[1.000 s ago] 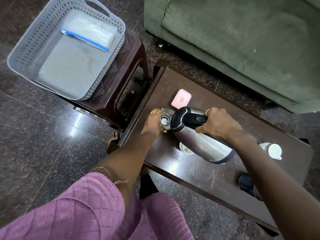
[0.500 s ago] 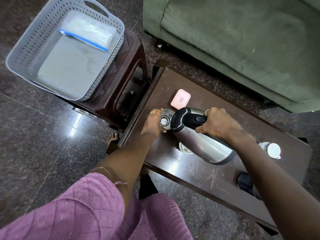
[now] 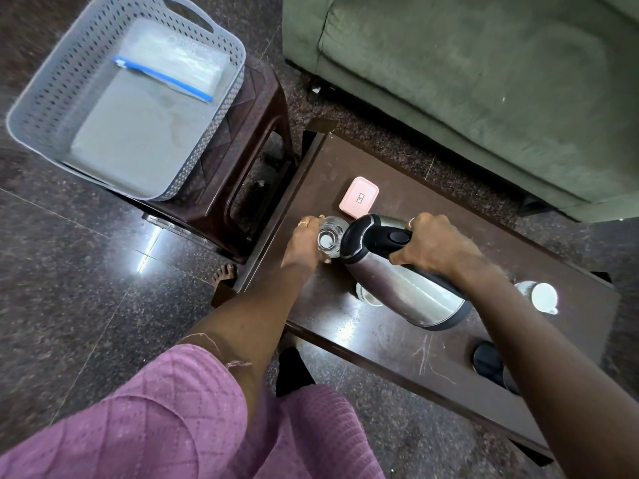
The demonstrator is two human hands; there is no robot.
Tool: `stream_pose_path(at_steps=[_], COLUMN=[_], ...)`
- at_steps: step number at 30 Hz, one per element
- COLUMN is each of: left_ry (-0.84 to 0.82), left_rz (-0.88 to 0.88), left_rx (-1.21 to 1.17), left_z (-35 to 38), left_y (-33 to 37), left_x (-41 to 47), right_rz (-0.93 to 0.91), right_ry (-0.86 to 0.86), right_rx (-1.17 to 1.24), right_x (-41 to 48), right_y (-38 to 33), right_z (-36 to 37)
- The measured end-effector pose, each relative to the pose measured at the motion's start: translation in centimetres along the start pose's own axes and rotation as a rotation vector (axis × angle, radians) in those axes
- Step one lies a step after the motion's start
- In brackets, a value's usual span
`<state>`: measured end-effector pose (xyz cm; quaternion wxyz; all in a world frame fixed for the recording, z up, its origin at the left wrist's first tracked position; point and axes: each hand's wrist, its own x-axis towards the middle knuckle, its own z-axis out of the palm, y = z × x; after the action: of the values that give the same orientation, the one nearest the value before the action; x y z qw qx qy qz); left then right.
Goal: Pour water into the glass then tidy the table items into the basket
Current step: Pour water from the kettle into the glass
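Glass (image 3: 331, 236) filling at the table's (image 3: 387, 344) left end.
Left hand (image 3: 304, 245) wraps the glass, steadying it; right hand (image 3: 434, 245) clenches the handle of the tilted electric kettle (image 3: 397, 278), spout over the rim. Basket (image 3: 38, 108) waits on the stool (image 3: 256, 140).

Right hand (image 3: 432, 243) grips tilted steel kettle (image 3: 404, 278), spout over glass (image 3: 330, 236). Left hand (image 3: 304, 247) wraps glass on table (image 3: 390, 344). Grey basket (image 3: 52, 98) on stool (image 3: 252, 140), well apart.
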<state>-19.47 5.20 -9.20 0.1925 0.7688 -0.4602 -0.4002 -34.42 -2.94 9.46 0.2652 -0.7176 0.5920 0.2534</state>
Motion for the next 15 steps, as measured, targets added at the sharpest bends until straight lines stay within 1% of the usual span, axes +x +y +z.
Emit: stream_pose_path(at_steps=[15], left_ry=[0.007], left_rz=[-0.011], left_rx=[-0.011], left_z=[0.01], left_y=[-0.02], left_x=[-0.11], right_rz=[-0.017], right_ry=[0.002], right_rx=[-0.007], right_x=[0.22], right_y=[-0.07], right_z=[-0.13])
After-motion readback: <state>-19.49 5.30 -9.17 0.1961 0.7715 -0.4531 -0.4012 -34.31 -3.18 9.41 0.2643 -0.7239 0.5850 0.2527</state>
